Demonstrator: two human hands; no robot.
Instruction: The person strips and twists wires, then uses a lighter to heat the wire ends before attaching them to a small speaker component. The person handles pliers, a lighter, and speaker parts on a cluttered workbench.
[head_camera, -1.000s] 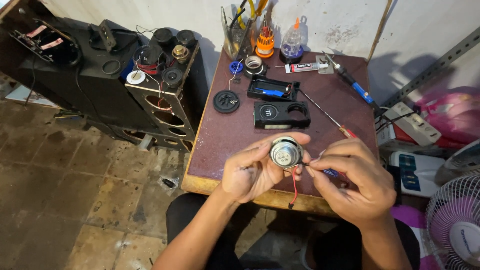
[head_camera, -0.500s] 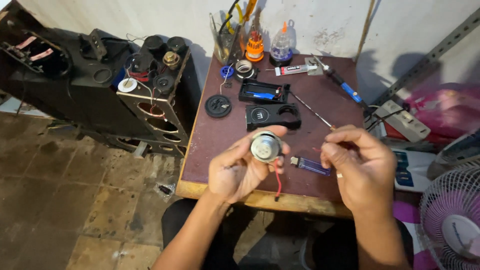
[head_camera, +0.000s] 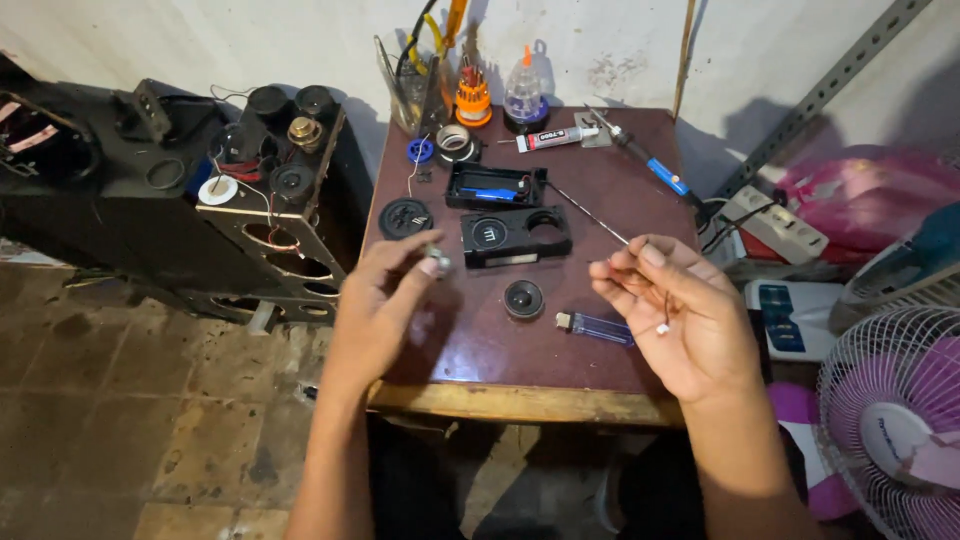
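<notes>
Head view. The left hand (head_camera: 385, 305) is raised over the small maroon table (head_camera: 600, 190), thumb and forefinger pinching a small silvery part (head_camera: 436, 263); its make cannot be told, the fingers covering most of it. The right hand (head_camera: 672, 315) is held palm-up, fingers loosely curled, with a thin dark wire (head_camera: 666, 308) draped across it and a white tip hanging free. A small round speaker (head_camera: 523, 298) lies between the hands beside a blue lighter (head_camera: 596, 327). The open black casing (head_camera: 516, 235) sits behind, kept within reach. The fan (head_camera: 895, 420) is cut off by the frame edge.

maroon table (head_camera: 610, 190), blue lighter (head_camera: 597, 327), pink fan (head_camera: 900, 430)
</notes>
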